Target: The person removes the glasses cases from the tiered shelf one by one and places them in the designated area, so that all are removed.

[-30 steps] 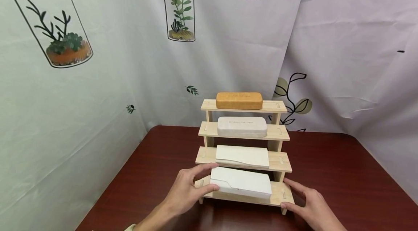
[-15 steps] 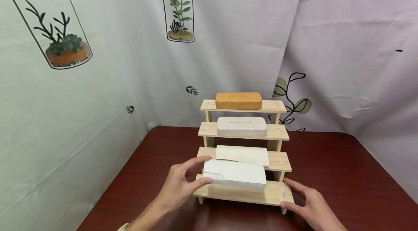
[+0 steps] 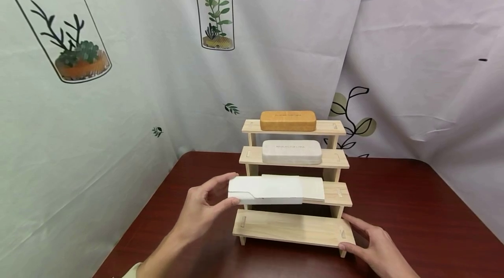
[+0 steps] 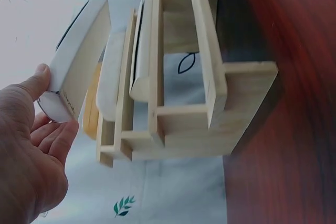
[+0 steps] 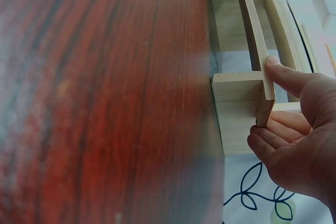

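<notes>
My left hand [image 3: 198, 208] pinches the left end of a white glasses case [image 3: 264, 190] between thumb and fingers. The case is held level in the air, in front of the third shelf and above the lowest one. In the left wrist view the white case [image 4: 81, 56] stands apart from the wooden stepped stand [image 4: 178, 145]. My right hand [image 3: 374, 245] grips the right end of the stand's bottom shelf [image 3: 291, 227], thumb at the front corner. The right wrist view has the thumb on the shelf board [image 5: 266, 90] and the fingers curled at its end.
An orange glasses case [image 3: 288, 121] lies on the top shelf, a light grey one [image 3: 292, 152] on the second. A cream case [image 3: 313, 188] on the third is partly hidden behind the held one. The stand is on a dark red table [image 3: 413, 208], with a printed curtain [image 3: 275, 72] behind.
My left hand has lifted the white glasses case off the bottom shelf and carried it up and to the left. The right hand has stayed at the shelf's end.
</notes>
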Tool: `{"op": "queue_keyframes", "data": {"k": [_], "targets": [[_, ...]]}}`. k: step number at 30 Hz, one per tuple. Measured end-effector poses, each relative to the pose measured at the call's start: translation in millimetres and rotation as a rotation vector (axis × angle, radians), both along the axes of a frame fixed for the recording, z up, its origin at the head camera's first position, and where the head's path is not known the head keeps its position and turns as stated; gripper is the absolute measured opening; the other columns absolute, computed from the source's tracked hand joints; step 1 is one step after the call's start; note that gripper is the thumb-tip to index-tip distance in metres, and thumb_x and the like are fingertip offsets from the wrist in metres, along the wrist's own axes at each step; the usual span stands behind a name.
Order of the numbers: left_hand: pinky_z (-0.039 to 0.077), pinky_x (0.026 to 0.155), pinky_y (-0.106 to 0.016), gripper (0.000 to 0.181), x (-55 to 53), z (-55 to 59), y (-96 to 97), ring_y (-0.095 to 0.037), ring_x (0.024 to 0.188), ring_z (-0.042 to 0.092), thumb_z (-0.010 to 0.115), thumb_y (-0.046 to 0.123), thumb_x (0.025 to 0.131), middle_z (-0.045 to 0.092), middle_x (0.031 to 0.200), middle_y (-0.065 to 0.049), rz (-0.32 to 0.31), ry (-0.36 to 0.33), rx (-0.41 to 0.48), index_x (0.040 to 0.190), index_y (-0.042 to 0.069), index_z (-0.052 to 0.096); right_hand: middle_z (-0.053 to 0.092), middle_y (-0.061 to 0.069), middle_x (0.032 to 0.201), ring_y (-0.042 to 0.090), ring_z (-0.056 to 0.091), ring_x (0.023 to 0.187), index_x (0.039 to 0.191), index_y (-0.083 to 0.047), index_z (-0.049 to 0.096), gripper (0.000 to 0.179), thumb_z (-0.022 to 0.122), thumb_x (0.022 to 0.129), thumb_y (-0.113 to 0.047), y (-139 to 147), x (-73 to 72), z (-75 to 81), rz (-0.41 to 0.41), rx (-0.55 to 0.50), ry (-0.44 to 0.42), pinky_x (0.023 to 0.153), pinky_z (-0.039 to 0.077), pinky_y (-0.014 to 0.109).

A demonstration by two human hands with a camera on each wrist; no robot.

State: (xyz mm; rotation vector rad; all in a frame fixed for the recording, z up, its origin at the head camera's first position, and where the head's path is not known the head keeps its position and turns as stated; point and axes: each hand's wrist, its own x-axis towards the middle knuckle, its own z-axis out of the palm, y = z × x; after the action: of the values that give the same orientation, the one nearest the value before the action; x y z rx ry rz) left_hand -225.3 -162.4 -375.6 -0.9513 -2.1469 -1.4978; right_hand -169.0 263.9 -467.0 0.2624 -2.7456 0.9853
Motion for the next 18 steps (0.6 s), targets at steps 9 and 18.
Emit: {"op": "queue_keyframes", "data": {"k": [9, 18], "targets": [[0.063, 0.088, -0.033, 0.056, -10.2, 8.5, -18.4, -0.023, 0.112, 0.075, 0.086, -0.001, 0.088, 0.075, 0.128, -0.011, 0.038, 0.019, 0.032, 0.14, 0.003, 0.067, 0.073, 0.011, 0.132, 0.025, 0.066, 0.121, 0.139, -0.006, 0.07, 0.075, 0.095, 0.077, -0.04, 0.7, -0.8, -0.4, 0.002, -0.003, -0.023, 0.091, 0.058, 0.031], [0.062, 0.088, -0.029, 0.058, -20.2, 13.7, -39.9, -0.019, 0.113, 0.074, 0.086, -0.002, 0.087, 0.074, 0.128, -0.013, 0.137, 0.027, 0.05, 0.141, 0.006, 0.068, 0.072, 0.012, 0.132, 0.027, 0.066, 0.122, 0.139, -0.006, 0.07, 0.075, 0.095, 0.077, -0.041, 0.3, -1.4, 0.6, 0.0, -0.002, -0.039, 0.091, 0.059, 0.033]]}}
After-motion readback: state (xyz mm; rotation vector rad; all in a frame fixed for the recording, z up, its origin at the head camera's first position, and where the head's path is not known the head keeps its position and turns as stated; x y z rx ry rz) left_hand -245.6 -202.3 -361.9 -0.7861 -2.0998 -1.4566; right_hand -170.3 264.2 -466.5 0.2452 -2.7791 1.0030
